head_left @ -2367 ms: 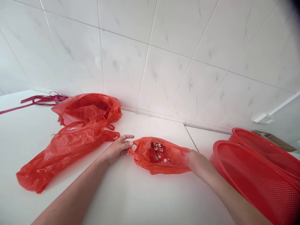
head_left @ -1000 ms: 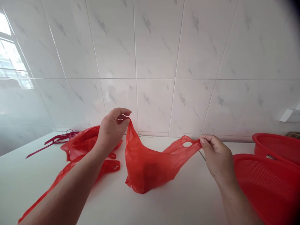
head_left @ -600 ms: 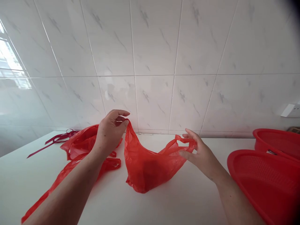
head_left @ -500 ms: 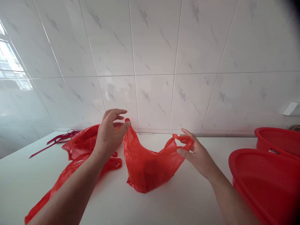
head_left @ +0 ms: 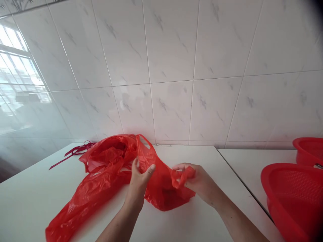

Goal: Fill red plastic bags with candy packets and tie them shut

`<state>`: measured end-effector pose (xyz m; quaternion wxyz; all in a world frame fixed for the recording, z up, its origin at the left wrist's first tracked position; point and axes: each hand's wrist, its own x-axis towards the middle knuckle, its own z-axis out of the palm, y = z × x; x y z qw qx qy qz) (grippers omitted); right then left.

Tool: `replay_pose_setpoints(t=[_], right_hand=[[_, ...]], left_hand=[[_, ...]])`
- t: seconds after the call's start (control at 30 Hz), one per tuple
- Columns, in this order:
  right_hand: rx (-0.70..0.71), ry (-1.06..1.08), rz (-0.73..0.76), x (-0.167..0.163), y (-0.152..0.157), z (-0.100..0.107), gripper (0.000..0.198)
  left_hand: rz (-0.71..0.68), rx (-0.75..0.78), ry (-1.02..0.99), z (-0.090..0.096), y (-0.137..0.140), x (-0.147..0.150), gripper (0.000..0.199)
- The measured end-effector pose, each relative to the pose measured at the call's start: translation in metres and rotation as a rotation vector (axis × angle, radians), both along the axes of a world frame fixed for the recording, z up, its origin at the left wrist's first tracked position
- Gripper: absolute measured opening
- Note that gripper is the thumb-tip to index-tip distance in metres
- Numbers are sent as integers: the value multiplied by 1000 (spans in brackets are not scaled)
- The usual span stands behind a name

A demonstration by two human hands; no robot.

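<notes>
Take the small red bag (head_left: pixel 164 188) in the middle of the white counter (head_left: pixel 30 201) as your landmark. You have one such bag in hand, and both your hands are on it. Your left hand (head_left: pixel 138 179) pinches the bag's left handle between thumb and fingers, closed on the plastic. Your right hand (head_left: pixel 195 179) is curled shut around the bag's right handle, bunching it. The bag's body sags onto the counter between and below your hands.

Counting the rest: two larger red bags lie left of the small bag, one crumpled bag (head_left: pixel 111 153) near the wall and one flattened bag (head_left: pixel 83 198) stretching toward the near-left edge. One dark red ribbon (head_left: pixel 73 153) lies further left of those, by the wall. Two red mesh baskets (head_left: pixel 295 198) stand well to the right of the small bag, the second only partly in view behind the first. The tiled wall (head_left: pixel 171 67) rises just behind the bag.

Against half a second ago, your hands have come down and closer together. Your left hand was raised with fingers loosening on the handle; now it is low and pinching. Your right hand was open with the handle draped across its fingers; now it is closed on it. The bag is bunched narrower than before.
</notes>
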<state>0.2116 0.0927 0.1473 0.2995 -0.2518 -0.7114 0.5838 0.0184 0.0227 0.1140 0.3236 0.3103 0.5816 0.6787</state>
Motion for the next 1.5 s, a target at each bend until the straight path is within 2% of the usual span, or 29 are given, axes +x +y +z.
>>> replay_pose_setpoints(t=[0.03,0.07,0.13,0.3,0.37,0.43,0.5,0.6,0.7,0.77,0.83,0.9,0.93,1.0,1.07,1.13,1.17,1.23,1.27,1.37,1.4,1.47,1.5], right_hand=[[29,-1,1,1,-1,3,14],[55,18,-22,3,-1,5,14],[47,112,-92,9,-1,10,19],[-232,424,-196,27,4,14,27],[-281,520,-183,30,3,14,24],[-265,571,-153,31,-2,16,30],[-186,534,-139,29,-11,19,38],[-42,350,-150,26,-25,25,69],[-41,119,-108,23,-35,30,75],[-78,23,-57,21,-38,31,81],[-95,-13,1,18,-36,31,72],[-94,-30,12,15,-33,29,47],[-100,-35,-17,14,-31,28,40],[-130,-22,-127,12,-27,24,43],[-174,6,-229,10,-23,19,44],[-169,11,-260,8,-21,14,41],[-138,-3,-256,8,-21,13,40],[-41,-20,-194,10,-22,14,36],[14,-11,-136,12,-22,16,34],[99,29,95,20,-22,22,33],[106,35,126,22,-22,24,37],[84,27,97,24,-19,23,40],[63,24,50,23,-17,21,36]], left_hand=[[-151,-8,-64,6,1,2,66],[-287,-8,-112,11,2,4,53],[-419,8,-155,22,4,8,34],[-326,149,-203,36,9,20,20],[-331,180,-305,39,9,26,16],[-363,180,-420,40,7,34,18],[-397,159,-507,39,6,43,18],[-430,134,-538,36,4,54,20],[-512,127,-480,33,5,61,27],[-569,123,-441,33,5,64,24],[-661,112,-391,34,5,65,15],[-739,75,-279,34,3,65,7],[-744,43,-199,34,2,65,6],[-693,-8,-55,33,-1,64,12],[-695,5,-1,31,-3,63,39],[-741,85,1,29,-4,63,65],[-743,122,15,28,-3,63,64],[-690,134,68,27,-1,62,38],[-649,113,96,26,0,61,34],[-576,40,129,25,3,56,47],[-563,28,135,25,3,55,47],[-537,36,141,25,3,53,43],[-524,52,138,24,3,53,40]])
